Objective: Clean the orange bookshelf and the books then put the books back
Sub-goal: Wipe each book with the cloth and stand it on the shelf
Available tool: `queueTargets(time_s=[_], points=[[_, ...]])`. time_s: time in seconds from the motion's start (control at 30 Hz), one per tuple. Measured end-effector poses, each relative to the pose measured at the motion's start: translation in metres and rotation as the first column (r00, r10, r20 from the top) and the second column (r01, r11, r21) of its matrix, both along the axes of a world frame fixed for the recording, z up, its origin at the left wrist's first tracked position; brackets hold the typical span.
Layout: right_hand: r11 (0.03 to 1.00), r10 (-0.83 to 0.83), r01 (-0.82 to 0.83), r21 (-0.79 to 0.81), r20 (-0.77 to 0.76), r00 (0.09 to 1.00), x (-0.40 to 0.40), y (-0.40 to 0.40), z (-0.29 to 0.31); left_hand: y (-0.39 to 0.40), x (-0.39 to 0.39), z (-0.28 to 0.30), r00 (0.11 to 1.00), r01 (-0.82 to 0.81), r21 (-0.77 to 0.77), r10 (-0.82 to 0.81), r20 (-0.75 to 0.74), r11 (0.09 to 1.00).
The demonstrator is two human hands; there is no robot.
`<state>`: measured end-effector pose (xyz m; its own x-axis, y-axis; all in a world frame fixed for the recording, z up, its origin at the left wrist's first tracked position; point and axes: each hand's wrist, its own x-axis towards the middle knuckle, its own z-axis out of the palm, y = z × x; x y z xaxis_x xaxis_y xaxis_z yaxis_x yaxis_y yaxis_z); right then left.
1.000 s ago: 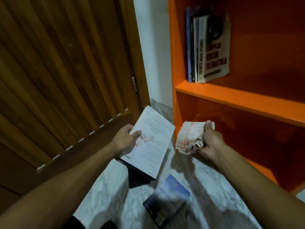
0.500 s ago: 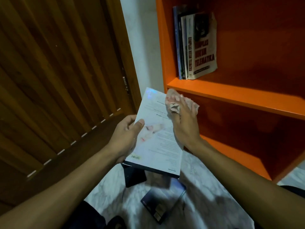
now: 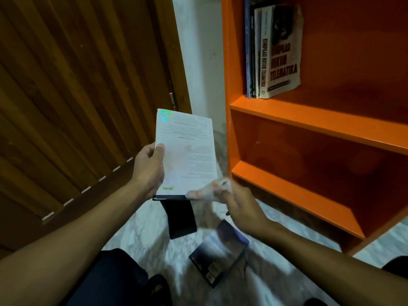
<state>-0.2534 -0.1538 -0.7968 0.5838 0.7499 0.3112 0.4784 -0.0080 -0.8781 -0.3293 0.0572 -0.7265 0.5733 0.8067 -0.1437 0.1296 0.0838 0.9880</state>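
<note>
Gripping a white-covered paperback book (image 3: 186,151) by its left edge, the person's left hand (image 3: 150,168) curls round it, thumb laid on the printed back cover and fingers hidden behind, holding the book raised and tilted above the floor. At the book's lower right corner the right hand (image 3: 239,206) clutches a crumpled pale cloth with reddish markings (image 3: 208,192), the cloth touching the cover's bottom edge; this hand and the cloth are blurred, so the exact lie of the fingers cannot be told beyond their being curled about the cloth.

Just right of the right hand stands the orange painted wooden bookshelf (image 3: 309,120), its lower compartments showing bare orange boards. Above and to the right of both hands, on an upper shelf, a short row of upright books (image 3: 260,54) leans against the left wall of the case, the outermost a worn white-and-dark volume with red lettering (image 3: 284,51).

Below the hands, on the white marbled tile floor (image 3: 145,230), lie a plain black book (image 3: 181,217) directly under the held paperback and a dark blue glossy book (image 3: 220,252) under the right wrist, the two near one another but apart. Left of the left hand runs a brown slatted wooden door (image 3: 77,96). Dark trouser-clad knees (image 3: 114,277) show at the bottom edge.
</note>
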Motion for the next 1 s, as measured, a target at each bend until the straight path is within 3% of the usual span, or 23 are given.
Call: queueTargets(time_s=[0.03,0.07,0.13,0.17,0.2,0.23,0.27,0.33,0.4,0.47,0.5,0.57,0.77,1.0], points=[[0.995,-0.084,0.094,0.044,-0.187,0.979,0.003,0.004,0.006,0.000,-0.003,-0.001,1.000,0.014,0.022,-0.014,-0.027,1.000],[0.975,-0.172,0.216,0.056,-0.426,0.888,0.012,0.009,0.011,0.000,-0.006,-0.003,0.997,0.040,0.024,-0.039,-0.061,0.999],[0.931,-0.215,0.361,-0.046,-0.870,0.444,0.038,0.014,0.021,0.000,-0.011,-0.007,0.987,0.108,0.012,-0.106,-0.118,0.994],[0.931,-0.164,0.358,-0.068,-0.955,0.246,0.048,0.013,0.028,0.000,-0.012,-0.009,0.981,0.140,0.015,-0.137,-0.139,0.990],[0.931,-0.119,0.362,-0.057,-0.981,0.152,0.056,0.012,0.035,-0.002,-0.014,-0.009,0.972,0.175,0.024,-0.169,-0.164,0.984],[0.919,-0.113,0.391,-0.041,-0.980,0.161,0.063,0.012,0.042,-0.004,-0.014,-0.011,0.963,0.208,0.033,-0.199,-0.182,0.978],[0.893,-0.133,0.449,-0.013,-0.962,0.237,0.069,0.014,0.049,-0.006,-0.014,-0.012,0.956,0.234,0.032,-0.224,-0.190,0.972],[0.821,-0.277,0.568,0.060,-0.828,0.488,0.073,0.021,0.061,-0.014,-0.012,-0.013,0.945,0.282,0.005,-0.277,-0.174,0.959],[0.785,-0.470,0.603,0.145,-0.494,0.731,0.070,0.028,0.072,-0.019,-0.007,-0.016,0.927,0.334,-0.013,-0.331,-0.176,0.942],[0.842,-0.534,0.533,0.079,-0.012,0.845,0.073,0.035,0.062,-0.027,0.000,-0.017,0.894,0.403,0.011,-0.391,-0.217,0.915],[0.866,-0.487,0.499,-0.028,0.181,0.854,0.071,0.039,0.055,-0.031,0.003,-0.018,0.885,0.424,0.029,-0.407,-0.225,0.905],[0.860,-0.382,0.473,-0.189,0.375,0.845,0.061,0.048,0.046,-0.041,0.009,-0.018,0.872,0.447,0.007,-0.434,-0.228,0.894],[0.925,-0.123,0.251,-0.286,0.397,0.909,0.043,0.053,0.034,-0.043,0.018,-0.010,0.933,0.295,-0.197,-0.326,-0.150,0.935],[0.961,0.156,-0.030,-0.276,0.445,0.882,0.000,0.041,0.018,-0.019,0.022,-0.020,0.999,-0.021,-0.349,0.028,0.016,0.937]])
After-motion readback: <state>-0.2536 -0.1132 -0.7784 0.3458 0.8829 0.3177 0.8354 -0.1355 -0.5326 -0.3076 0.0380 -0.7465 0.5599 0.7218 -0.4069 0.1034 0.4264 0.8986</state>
